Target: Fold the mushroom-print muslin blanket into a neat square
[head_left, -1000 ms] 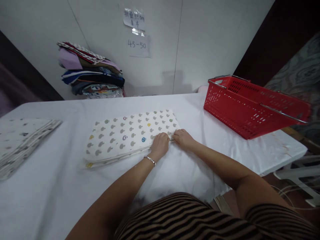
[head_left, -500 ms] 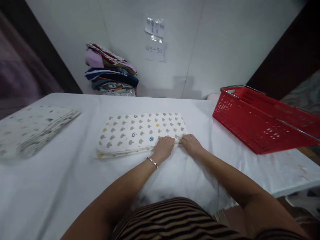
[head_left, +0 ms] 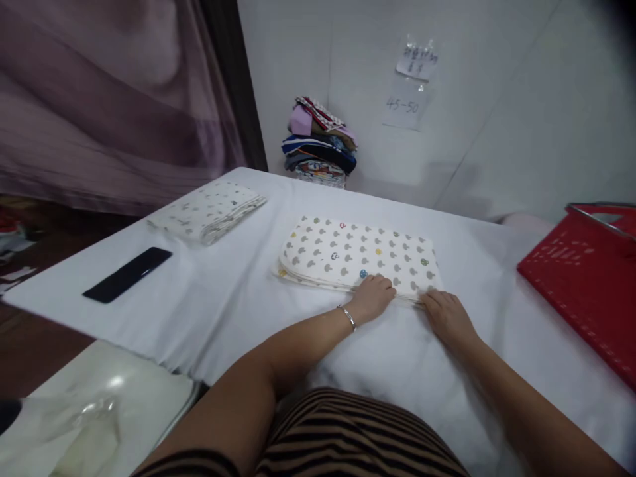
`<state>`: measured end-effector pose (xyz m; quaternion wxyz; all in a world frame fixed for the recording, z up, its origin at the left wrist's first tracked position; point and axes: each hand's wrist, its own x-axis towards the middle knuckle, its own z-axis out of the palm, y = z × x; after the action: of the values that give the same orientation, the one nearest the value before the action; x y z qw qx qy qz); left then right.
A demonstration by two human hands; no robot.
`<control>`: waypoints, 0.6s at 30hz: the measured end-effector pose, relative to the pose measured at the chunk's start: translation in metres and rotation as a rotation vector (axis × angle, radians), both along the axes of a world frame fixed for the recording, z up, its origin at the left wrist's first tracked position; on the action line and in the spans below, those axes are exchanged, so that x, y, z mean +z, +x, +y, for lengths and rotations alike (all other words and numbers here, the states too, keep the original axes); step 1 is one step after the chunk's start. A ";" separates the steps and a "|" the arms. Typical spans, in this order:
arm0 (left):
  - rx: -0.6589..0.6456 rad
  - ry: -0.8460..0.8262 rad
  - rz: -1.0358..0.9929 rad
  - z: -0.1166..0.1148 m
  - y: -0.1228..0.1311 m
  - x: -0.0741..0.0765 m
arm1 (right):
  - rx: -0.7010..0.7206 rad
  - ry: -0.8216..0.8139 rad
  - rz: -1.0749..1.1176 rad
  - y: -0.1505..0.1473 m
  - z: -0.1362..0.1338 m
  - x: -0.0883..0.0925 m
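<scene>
The view has swung left since the earlier frame, the right hand (head_left: 450, 318) parting from the left hand (head_left: 372, 298). The white table (head_left: 223, 305) spans mid-frame; a red basket (head_left: 591, 285) meets the right edge. The folded mushroom-print cloth (head_left: 358, 255) lies at centre, both hands curled at its near edge; whether clamped, I cannot tell.

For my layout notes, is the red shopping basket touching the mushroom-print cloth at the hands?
No, white tablecloth shows between the red shopping basket and that mushroom-print cloth.
</scene>
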<state>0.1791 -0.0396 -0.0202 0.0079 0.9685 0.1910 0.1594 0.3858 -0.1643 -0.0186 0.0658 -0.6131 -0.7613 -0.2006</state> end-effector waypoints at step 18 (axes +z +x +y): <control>0.305 0.105 0.033 0.051 -0.181 0.013 | 0.034 0.138 -0.021 0.016 0.000 -0.025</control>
<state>-0.0020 0.0112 -0.0069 -0.0703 0.9298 0.3274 0.1526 0.4015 -0.1643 -0.0433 0.1032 -0.5920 -0.7566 -0.2578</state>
